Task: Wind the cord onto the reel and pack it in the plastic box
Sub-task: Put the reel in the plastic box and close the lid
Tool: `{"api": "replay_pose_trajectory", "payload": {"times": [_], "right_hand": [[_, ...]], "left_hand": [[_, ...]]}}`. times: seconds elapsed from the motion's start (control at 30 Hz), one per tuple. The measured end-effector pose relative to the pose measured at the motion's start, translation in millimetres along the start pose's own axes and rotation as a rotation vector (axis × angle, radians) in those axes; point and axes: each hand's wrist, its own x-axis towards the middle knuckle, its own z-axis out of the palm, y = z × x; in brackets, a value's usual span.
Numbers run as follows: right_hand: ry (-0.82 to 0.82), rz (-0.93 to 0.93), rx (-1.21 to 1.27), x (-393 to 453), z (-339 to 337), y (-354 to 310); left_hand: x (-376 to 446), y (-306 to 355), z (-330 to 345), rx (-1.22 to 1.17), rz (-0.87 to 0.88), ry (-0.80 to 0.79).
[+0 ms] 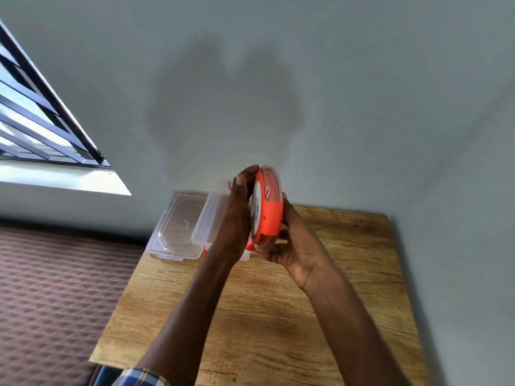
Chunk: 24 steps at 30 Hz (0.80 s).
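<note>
Both hands hold the reel (pixel 267 207) up on edge above the far part of the wooden table (pixel 278 316), its orange rim facing the camera and its white side face turned toward the left hand (pixel 237 218). The left hand lies flat against that white face, fingers straight and close together, with the fingertips (pixel 248 172) reaching up over the top of the rim and touching it. The right hand (pixel 295 246) cups the reel from below and behind, its fingers curled round the lower edge and the far side; how far they wrap on the hidden side cannot be told. Orange cord (pixel 271 188) shows wound inside the reel through the open stretch of rim at the top, and again at the bottom near the right hand. A small dark mark sits on the white face, but it is too blurred to read, and no other writing or brand can be made out. The plastic box (pixel 206 221) sits on the far left corner of the table, behind the left hand and partly hidden by it, clear-walled with a small orange clip at its near edge. Its lid (pixel 178 227) lies flat just to the left of it, touching its side. A checked sleeve (pixel 139 377) shows at the bottom edge
</note>
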Motion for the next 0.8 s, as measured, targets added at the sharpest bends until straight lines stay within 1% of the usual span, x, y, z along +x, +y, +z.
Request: {"api": "replay_pose_trajectory", "payload": {"times": [0.13, 0.2, 0.27, 0.33, 0.43, 0.47, 0.5, 0.53, 0.6, 0.63, 0.7, 0.73, 0.8], "right_hand": [[0.052, -0.125, -0.23, 12, 16, 8], [0.066, -0.23, -0.302, 22, 24, 13], [0.094, -0.312, -0.38, 35, 27, 15], [0.099, -0.351, -0.479, 53, 26, 17], [0.002, -0.318, -0.557, 81, 33, 22], [0.002, -0.315, -0.587, 88, 37, 25], [0.049, -0.329, -0.625, 98, 42, 30], [0.14, -0.339, -0.67, 108, 46, 34], [0.324, -0.298, -0.78, 124, 54, 40], [0.355, -0.265, -0.826, 129, 56, 43], [0.336, -0.231, -0.884, 137, 63, 48], [0.312, -0.238, -0.913, 140, 68, 48], [0.261, -0.279, -1.048, 143, 75, 50]], "left_hand": [[8, 10, -24, -0.209, -0.187, 0.007], [14, 12, -38, -0.196, -0.276, 0.01], [22, 10, -52, -0.122, -0.285, 0.054], [32, 7, -67, -0.049, -0.273, 0.14], [43, -3, -89, -0.019, -0.286, 0.251], [43, -8, -94, -0.041, -0.272, 0.284], [44, -12, -99, -0.08, -0.254, 0.322], [44, -18, -102, -0.124, -0.235, 0.363], [46, -26, -110, -0.208, -0.195, 0.428], [47, -29, -113, -0.242, -0.178, 0.444], [50, -34, -119, -0.295, -0.184, 0.455], [50, -36, -120, -0.301, -0.204, 0.453], [47, -43, -118, -0.258, -0.245, 0.427]]}}
